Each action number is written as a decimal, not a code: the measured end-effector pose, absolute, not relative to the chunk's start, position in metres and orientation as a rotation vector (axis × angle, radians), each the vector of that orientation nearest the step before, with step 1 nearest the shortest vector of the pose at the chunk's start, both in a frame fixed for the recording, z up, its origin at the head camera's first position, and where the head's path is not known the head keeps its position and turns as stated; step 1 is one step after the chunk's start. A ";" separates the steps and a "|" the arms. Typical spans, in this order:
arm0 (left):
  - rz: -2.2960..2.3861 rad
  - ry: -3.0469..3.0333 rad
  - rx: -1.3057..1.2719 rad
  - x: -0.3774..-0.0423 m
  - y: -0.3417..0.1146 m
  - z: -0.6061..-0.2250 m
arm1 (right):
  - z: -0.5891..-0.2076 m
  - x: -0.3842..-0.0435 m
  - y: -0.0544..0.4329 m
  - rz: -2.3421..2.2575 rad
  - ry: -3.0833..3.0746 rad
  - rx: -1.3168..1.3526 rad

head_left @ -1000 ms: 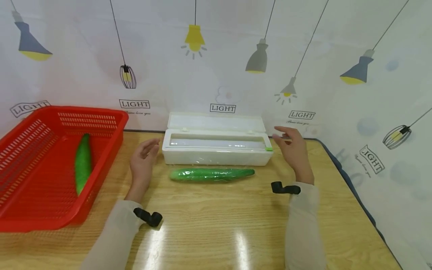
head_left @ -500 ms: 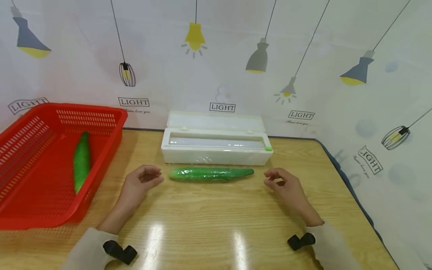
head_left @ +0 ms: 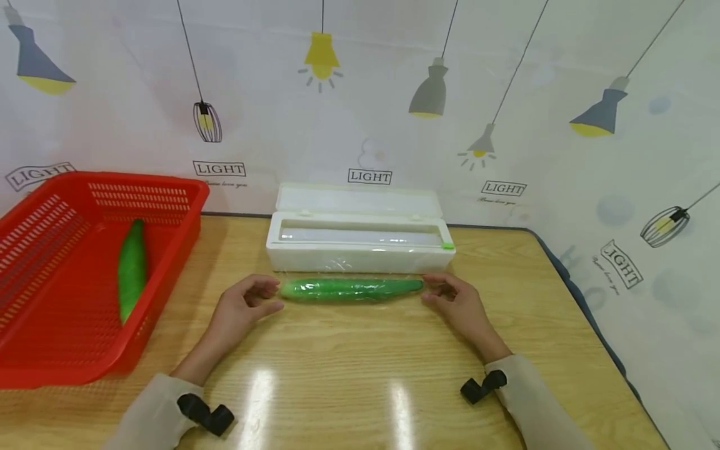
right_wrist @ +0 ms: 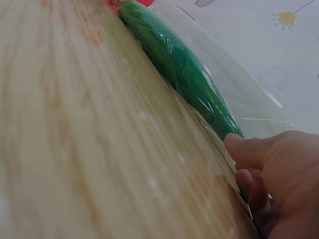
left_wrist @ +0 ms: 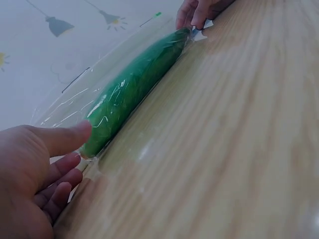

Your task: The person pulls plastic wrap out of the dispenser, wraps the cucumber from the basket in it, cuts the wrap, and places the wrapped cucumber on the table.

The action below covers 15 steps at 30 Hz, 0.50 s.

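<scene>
A green cucumber (head_left: pixel 351 289) lies crosswise on the wooden table under clear cling film (right_wrist: pixel 234 97). At its pale left end is my left hand (head_left: pixel 244 307), thumb and fingers spread apart, the thumb (left_wrist: pixel 75 137) close against the wrapped end. My right hand (head_left: pixel 458 306) is at the dark right tip, its fingers loosely bent and its thumb (right_wrist: pixel 239 147) by the tip. Whether either hand touches the film is hard to see. Right behind the cucumber stands a white cling film box (head_left: pixel 360 259), lid raised, with a roll inside and a green slider (head_left: pixel 447 245) at its right end.
A red plastic basket (head_left: pixel 169 275) stands on the left with another cucumber (head_left: pixel 132 272) in it. A wall covering printed with lamps (head_left: pixel 382 144) closes off the back, and the table's right edge (head_left: pixel 585 300) runs along a dark border.
Both hands have come down from beside the box to the cucumber's ends. Over the last half second the right hand has moved left to the tip. Cucumber and box stay in place.
</scene>
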<state>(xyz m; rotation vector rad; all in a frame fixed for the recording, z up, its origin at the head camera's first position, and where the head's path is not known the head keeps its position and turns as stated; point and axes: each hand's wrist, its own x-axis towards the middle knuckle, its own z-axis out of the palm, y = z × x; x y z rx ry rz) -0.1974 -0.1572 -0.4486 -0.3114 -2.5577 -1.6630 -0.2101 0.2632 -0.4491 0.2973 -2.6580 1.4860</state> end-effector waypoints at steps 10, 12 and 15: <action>-1.531 -2.521 -0.267 -0.199 -0.146 -0.454 | -0.447 -0.208 0.263 1.441 -2.688 0.244; -1.515 -2.518 -0.271 -0.200 -0.145 -0.453 | -0.445 -0.208 0.261 1.433 -2.697 0.242; -1.518 -2.525 -0.277 -0.200 -0.146 -0.453 | -0.437 -0.206 0.254 1.416 -2.709 0.237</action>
